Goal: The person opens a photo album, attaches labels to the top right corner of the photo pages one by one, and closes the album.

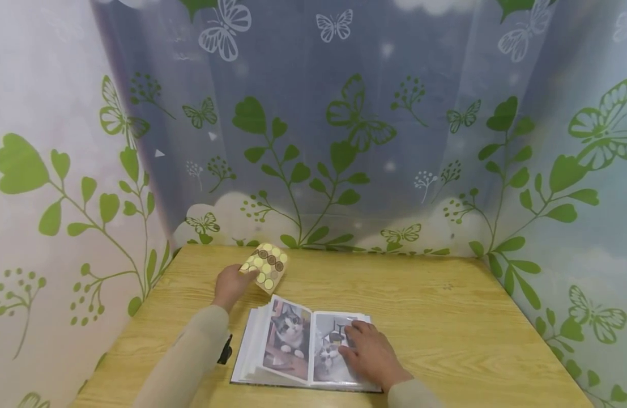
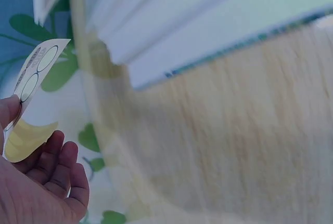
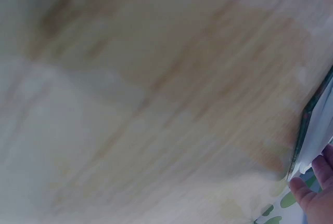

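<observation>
My left hand (image 1: 233, 286) pinches a sheet of round stickers (image 1: 269, 262), pale yellow with a row of brown ones, above the table behind the album. In the left wrist view, the thumb lies on the front of the sheet (image 2: 39, 73) and the curled fingers (image 2: 61, 164) are behind it; its lower part bends into a yellow curve. A photo album (image 1: 311, 345) lies open on the table, a cat photo (image 1: 289, 334) on its left page and a greyer photo on its right. My right hand (image 1: 372, 352) rests on the right page, fingers spread, covering part of that photo.
The wood-grain table (image 1: 461, 323) extends to a back cloth (image 1: 303, 141) printed with leaves and butterflies. Similar cloth hangs along both sides. A small black object (image 1: 225, 350) shows beside the left forearm, left of the album.
</observation>
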### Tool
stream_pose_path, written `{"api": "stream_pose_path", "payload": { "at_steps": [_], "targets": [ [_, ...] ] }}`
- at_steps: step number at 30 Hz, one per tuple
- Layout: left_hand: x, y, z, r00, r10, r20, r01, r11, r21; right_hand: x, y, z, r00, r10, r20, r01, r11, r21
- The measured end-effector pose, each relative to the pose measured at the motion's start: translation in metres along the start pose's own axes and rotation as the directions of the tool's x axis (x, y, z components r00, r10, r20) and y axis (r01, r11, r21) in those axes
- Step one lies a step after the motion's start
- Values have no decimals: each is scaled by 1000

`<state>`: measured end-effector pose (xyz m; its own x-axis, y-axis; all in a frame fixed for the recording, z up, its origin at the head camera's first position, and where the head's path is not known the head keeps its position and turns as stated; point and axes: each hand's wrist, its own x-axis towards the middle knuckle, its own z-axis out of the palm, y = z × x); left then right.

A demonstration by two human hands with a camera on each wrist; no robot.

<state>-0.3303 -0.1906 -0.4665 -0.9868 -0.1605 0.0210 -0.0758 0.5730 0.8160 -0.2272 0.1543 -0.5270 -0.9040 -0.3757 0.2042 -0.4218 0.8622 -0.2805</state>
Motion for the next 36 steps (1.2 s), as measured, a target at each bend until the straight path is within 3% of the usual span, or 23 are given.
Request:
{"api": "stream_pose_path", "payload": {
  "at_steps": [13, 19, 26, 36],
  "targets": [
    [-5, 40, 11, 998, 59, 3, -59, 997, -45, 12, 0, -5, 995, -31, -96, 29, 999, -24],
    [-17, 60, 23, 997, 79, 14, -78, 994, -76, 21, -2, -11, 997, 32, -65, -32, 999, 9],
    [-31, 73, 45, 994, 108, 27, -106, 992, -68, 35, -6, -21, 993, 112, -40, -107, 989, 104],
    [-46, 84, 70, 989, 120, 87, -104, 981, -164, 58, -14, -39, 978, 199, -67, -169, 936, 308]
  ]
}}
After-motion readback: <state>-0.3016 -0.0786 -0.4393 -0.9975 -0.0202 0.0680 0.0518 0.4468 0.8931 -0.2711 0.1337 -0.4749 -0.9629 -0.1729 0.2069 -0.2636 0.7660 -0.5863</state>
